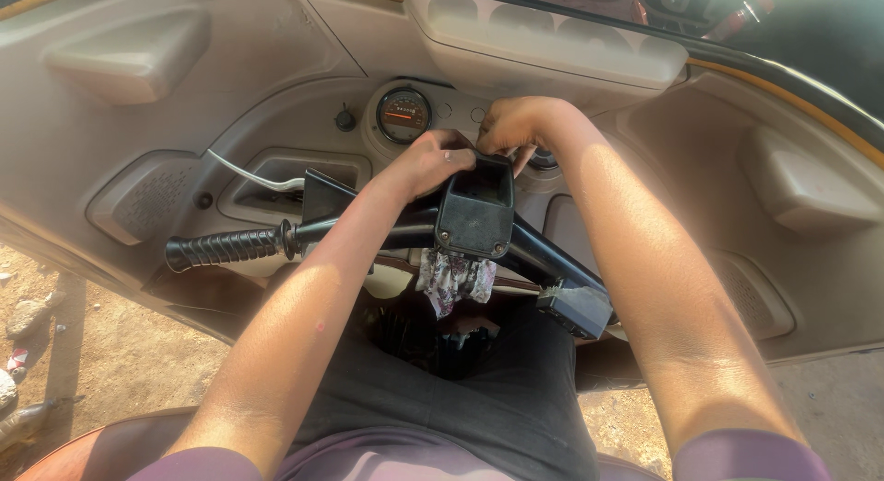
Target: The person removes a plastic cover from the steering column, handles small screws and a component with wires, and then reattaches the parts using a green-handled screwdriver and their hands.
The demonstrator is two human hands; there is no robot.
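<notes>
Head view: my left hand point(431, 161) and right hand point(509, 124) have fingers curled on the black handlebar cover point(475, 209) below the gauge point(403, 115). It may slip if I lose grip.

**Both hands at the handlebar's centre box**

We see our left hand point(431, 161) and right hand point(509, 124) gripping the top of the black centre box point(476, 208). The round gauge point(403, 115) sits at eleven o'clock, the ribbed grip point(224, 248) at nine.

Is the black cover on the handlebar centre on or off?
On: the black cover sits over the handlebar centre, both hands at its top edge.
</notes>
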